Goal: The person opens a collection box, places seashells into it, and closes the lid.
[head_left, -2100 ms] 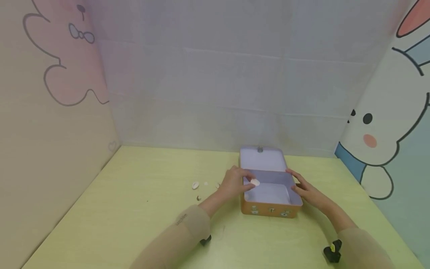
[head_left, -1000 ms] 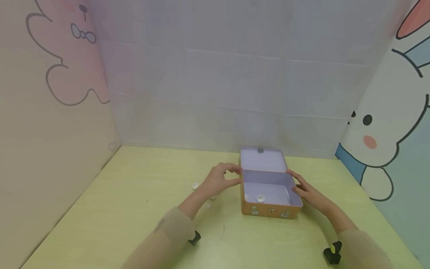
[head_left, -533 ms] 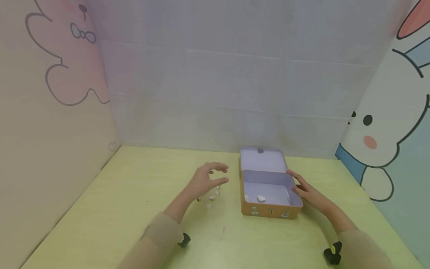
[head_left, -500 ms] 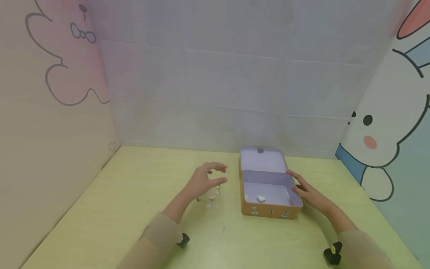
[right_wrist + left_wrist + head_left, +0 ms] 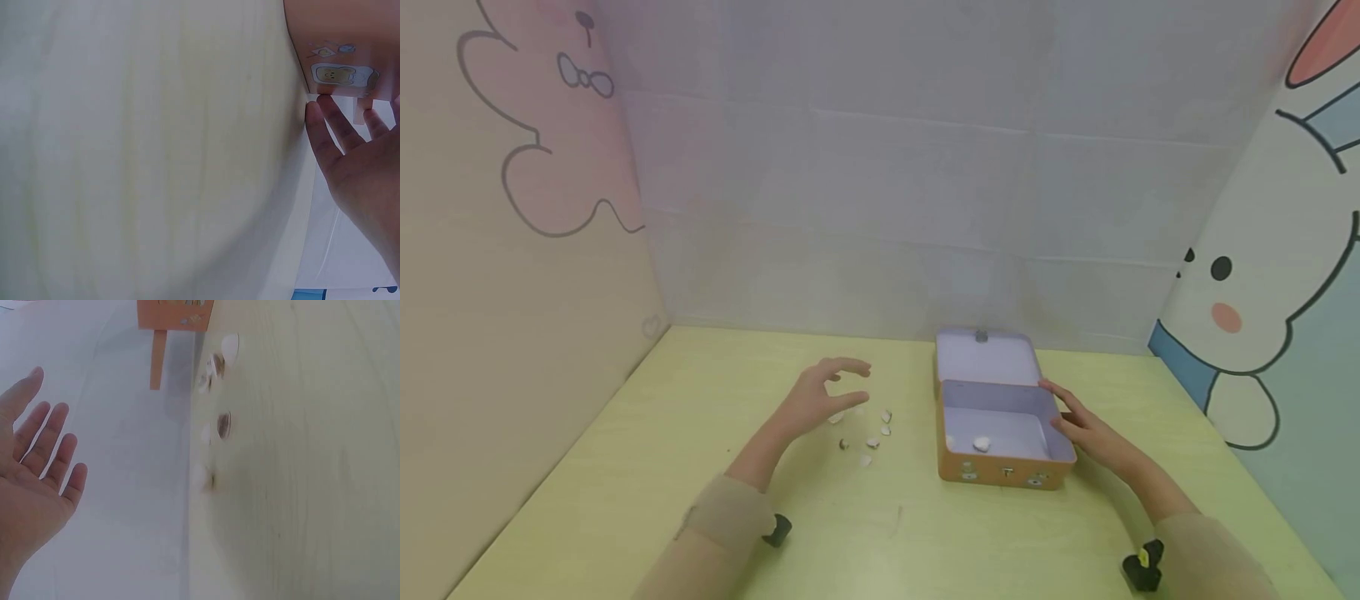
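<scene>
My left hand hovers over the table left of the box, holding nothing, thumb and fingers spread apart. Beneath and beside it lie several small seashells, whitish with some brown; the left wrist view also shows a brown-marked shell among them. An orange tin box with a lilac inside stands to the right, its lid tipped back. Inside it a white shell lies near the front wall, with a paler one at the front left corner. My right hand touches the box's right side with extended fingers.
The yellowish table meets a pale back wall. Side panels with cartoon drawings flank it, a rabbit on the right. Black wrist devices show below both sleeves.
A shell left my left hand's fingers and now lies in the box. That hand has drawn back leftward over the shells, fingers spread. The right hand has stayed at the box.
</scene>
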Tool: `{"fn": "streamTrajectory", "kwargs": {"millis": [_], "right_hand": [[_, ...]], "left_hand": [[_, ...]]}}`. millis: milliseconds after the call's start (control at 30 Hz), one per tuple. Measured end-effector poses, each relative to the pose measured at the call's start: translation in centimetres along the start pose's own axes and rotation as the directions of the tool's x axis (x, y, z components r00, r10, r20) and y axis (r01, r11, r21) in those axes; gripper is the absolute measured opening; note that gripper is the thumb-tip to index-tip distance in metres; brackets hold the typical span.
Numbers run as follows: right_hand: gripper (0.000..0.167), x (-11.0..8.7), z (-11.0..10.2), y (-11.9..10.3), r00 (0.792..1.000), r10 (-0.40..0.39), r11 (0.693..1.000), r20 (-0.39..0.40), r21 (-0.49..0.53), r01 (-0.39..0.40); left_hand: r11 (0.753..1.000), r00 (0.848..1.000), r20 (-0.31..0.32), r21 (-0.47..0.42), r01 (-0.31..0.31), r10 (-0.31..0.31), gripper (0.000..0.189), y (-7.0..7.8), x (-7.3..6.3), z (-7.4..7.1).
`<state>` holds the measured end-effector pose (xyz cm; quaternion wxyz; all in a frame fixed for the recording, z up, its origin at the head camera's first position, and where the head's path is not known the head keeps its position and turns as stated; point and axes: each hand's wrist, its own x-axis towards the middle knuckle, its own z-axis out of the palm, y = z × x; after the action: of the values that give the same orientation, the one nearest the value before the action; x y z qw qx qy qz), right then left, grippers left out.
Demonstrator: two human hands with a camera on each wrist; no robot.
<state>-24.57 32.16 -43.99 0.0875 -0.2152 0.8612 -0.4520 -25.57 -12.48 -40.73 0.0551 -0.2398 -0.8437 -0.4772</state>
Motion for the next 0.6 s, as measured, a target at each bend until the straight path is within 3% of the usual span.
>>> {"fn": "streamTrajectory", "kwargs": {"millis": [100,333,600], "right_hand": [[0.058,0.0,0.0,0.0,1.000,-0.003,1.000,-0.001,0.002,0.003],[0.058,0.0,0.0,0.0,1.000,-0.012,1.000,-0.001,0.003,0.012],[0.059,0.0,0.0,0.0,1.000,0.012,1.000,0.004,0.008,-0.012]], "left_hand": [[1.000,1.000,0.018,0.007,0.009,-0.009,0.038,-0.9,-0.1,-0.8],[0.998,0.997,0.077,0.057,-0.037,0.032,0.043,-3.1,0.1,-2.3],[0.995,0.987,0.159,0.092,-0.027,0.012,0.049,-5.0,0.5,-3.4]]}}
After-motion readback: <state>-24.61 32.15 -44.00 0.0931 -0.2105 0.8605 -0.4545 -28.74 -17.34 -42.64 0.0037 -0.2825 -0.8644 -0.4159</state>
